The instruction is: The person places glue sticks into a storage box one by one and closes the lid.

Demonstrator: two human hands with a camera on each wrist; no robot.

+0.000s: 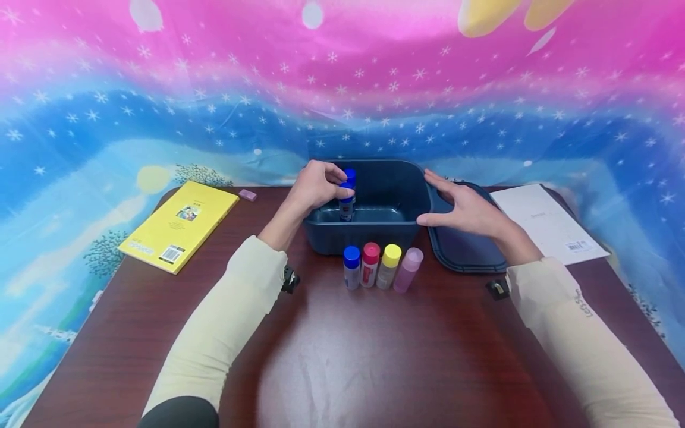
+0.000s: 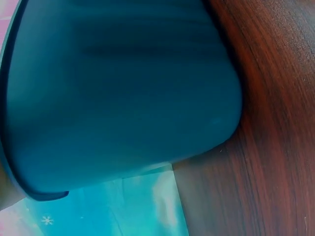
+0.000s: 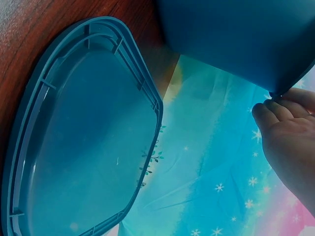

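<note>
Standing at the table's (image 1: 342, 356) far centre, the dark blue bin (image 1: 396, 202) is steadied at its right rim by the right hand (image 1: 465, 208), fingers straight. Inside its left part, a blue-capped bottle (image 1: 348, 199) is held upright, long axis vertical, pinched by the left hand (image 1: 316, 185), the nearer one.

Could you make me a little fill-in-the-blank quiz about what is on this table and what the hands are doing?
1. The left hand holds a bottle with a ____ cap inside the bin.
2. In front of the bin stand ____ bottles in a row.
3. The right hand rests at the bin's ____ edge, above the lid.
4. The book at the left is ____.

Missing words: blue; four; right; yellow
</note>
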